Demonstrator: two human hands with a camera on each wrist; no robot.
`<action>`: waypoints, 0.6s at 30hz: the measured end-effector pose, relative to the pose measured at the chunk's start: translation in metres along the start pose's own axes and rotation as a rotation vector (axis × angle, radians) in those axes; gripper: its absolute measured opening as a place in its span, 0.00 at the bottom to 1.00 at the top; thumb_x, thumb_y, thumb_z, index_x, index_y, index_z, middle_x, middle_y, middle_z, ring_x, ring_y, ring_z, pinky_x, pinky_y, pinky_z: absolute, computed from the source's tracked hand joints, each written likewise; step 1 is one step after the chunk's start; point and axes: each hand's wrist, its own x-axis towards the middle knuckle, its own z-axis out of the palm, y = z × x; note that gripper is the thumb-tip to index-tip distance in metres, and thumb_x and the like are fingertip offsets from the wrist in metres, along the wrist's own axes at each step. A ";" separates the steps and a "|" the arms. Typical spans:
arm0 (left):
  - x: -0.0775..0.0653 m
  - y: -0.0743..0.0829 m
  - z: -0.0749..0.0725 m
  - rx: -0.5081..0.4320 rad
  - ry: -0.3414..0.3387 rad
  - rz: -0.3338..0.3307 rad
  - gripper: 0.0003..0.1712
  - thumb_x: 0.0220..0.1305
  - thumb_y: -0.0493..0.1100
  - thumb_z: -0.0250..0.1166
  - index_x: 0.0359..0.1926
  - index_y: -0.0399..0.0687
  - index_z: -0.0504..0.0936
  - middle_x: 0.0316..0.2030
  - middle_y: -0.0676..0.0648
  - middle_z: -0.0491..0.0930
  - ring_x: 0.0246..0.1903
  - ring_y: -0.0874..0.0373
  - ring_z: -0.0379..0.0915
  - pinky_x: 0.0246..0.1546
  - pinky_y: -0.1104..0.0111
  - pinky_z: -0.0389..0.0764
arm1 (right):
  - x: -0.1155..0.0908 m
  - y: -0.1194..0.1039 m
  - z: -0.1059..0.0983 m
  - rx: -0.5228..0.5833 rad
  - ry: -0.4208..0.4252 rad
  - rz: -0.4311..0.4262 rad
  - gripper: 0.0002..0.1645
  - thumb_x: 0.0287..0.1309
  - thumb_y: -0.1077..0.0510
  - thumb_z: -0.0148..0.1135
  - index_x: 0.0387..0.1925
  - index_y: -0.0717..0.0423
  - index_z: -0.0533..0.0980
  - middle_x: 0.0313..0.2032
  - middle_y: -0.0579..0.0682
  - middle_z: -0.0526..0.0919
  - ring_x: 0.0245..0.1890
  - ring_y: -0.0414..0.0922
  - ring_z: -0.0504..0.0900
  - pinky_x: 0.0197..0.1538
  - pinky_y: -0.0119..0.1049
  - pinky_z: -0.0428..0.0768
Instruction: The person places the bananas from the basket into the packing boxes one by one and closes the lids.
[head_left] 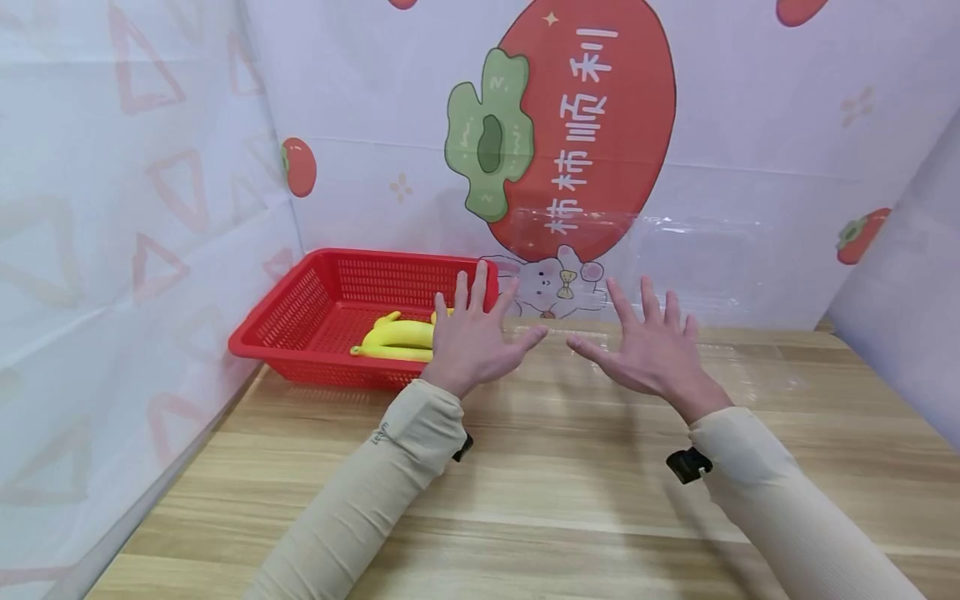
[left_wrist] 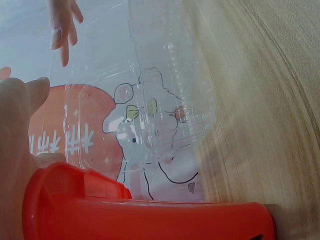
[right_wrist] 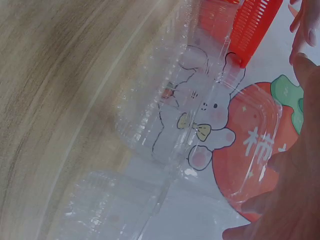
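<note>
Both hands hover over the table with fingers spread and nothing in them. In the head view my left hand overlaps the right end of a red perforated plastic basket, hiding part of the yellow bananas inside. My right hand is held out to the right, its thumb pointing at the left thumb. Behind the hands stand clear plastic clamshell boxes with raised lids. Seen from the right wrist, one clear box is nearer the basket and another lies beside it.
A wood-grain table spans the work area. White printed cloth hangs at the back and on both sides, with a large red persimmon and a rabbit drawn on it. The basket stands close to the left cloth.
</note>
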 end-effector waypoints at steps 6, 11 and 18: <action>0.001 0.001 -0.001 0.039 0.004 0.012 0.52 0.68 0.81 0.49 0.86 0.74 0.44 0.88 0.45 0.32 0.86 0.36 0.32 0.82 0.32 0.43 | 0.000 0.001 0.000 -0.004 -0.004 -0.001 0.71 0.55 0.08 0.44 0.87 0.35 0.33 0.85 0.67 0.28 0.81 0.81 0.32 0.72 0.86 0.38; 0.003 -0.001 -0.001 0.053 0.016 0.002 0.52 0.68 0.81 0.49 0.86 0.74 0.44 0.88 0.44 0.33 0.86 0.35 0.33 0.82 0.32 0.45 | 0.003 -0.001 -0.001 -0.019 -0.005 -0.001 0.70 0.55 0.08 0.44 0.87 0.35 0.34 0.85 0.67 0.28 0.81 0.80 0.33 0.73 0.86 0.39; 0.003 -0.002 -0.001 0.037 0.019 0.005 0.52 0.68 0.80 0.50 0.86 0.74 0.45 0.88 0.44 0.34 0.86 0.35 0.33 0.82 0.32 0.44 | 0.004 -0.002 -0.004 -0.028 -0.020 0.000 0.70 0.55 0.09 0.46 0.87 0.36 0.34 0.85 0.67 0.28 0.81 0.80 0.32 0.73 0.86 0.37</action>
